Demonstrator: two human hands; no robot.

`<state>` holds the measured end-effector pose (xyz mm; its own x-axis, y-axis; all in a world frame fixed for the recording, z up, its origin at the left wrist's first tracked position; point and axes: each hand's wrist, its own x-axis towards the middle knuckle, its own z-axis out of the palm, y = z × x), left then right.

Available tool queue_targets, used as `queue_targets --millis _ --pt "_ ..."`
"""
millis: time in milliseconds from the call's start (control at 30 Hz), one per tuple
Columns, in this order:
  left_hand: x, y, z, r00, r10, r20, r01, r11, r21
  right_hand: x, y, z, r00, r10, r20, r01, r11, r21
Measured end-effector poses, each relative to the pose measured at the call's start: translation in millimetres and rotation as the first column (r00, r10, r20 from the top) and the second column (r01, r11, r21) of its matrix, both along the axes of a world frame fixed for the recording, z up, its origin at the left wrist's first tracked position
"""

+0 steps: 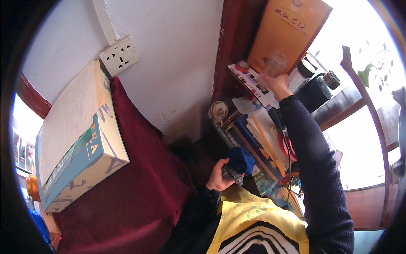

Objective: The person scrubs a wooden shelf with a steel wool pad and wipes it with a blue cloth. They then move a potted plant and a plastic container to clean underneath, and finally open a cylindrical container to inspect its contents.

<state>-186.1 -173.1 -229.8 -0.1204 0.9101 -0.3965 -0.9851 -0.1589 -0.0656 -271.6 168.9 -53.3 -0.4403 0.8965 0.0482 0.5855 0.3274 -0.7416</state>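
Observation:
My left hand [219, 177], low in front of the yellow apron [253, 206], grips a bundled dark blue cloth [241, 160] together with a grey, wiry clump [233, 175] that looks like steel wool. Reaching up and away over the shelf, my right hand [279, 85] holds a transparent cup [276, 63] around its lower part. The cup is in front of an orange-brown box [288, 28] bearing writing. A roll of red tape [242, 66] sits on the shelf's top board [250, 79], left of the cup.
Right of my right hand stand a lidded jar [299, 76] and a dark cylindrical container [317, 89]. Below are stacked books and papers [263, 136], and a small pot [219, 109]. A large carton [76, 133] rests on maroon cloth [142, 184], beneath a wall socket [120, 56].

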Motion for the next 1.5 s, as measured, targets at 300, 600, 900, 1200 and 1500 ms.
queue_targets --millis 300,600,900,1200,1500 --pt "10 11 7 0.996 -0.081 -0.026 0.082 0.996 0.019 60 -73 36 0.980 0.113 -0.166 -0.171 0.903 -0.395" --pt "37 43 12 0.966 -0.250 -0.065 0.249 0.968 -0.019 215 -138 36 0.768 0.626 -0.135 -0.612 0.656 -0.442" --pt "87 77 11 0.892 -0.449 -0.056 0.445 0.893 -0.064 384 -139 -21 0.869 0.407 -0.281 -0.488 0.614 -0.620" --pt "158 119 18 0.778 -0.620 -0.098 0.598 0.780 -0.183 577 -119 -126 0.961 -0.271 -0.060 0.161 0.722 -0.672" --pt "209 134 28 0.729 -0.665 -0.163 0.623 0.743 -0.244 643 -75 -208 0.816 -0.578 -0.025 0.465 0.681 -0.565"
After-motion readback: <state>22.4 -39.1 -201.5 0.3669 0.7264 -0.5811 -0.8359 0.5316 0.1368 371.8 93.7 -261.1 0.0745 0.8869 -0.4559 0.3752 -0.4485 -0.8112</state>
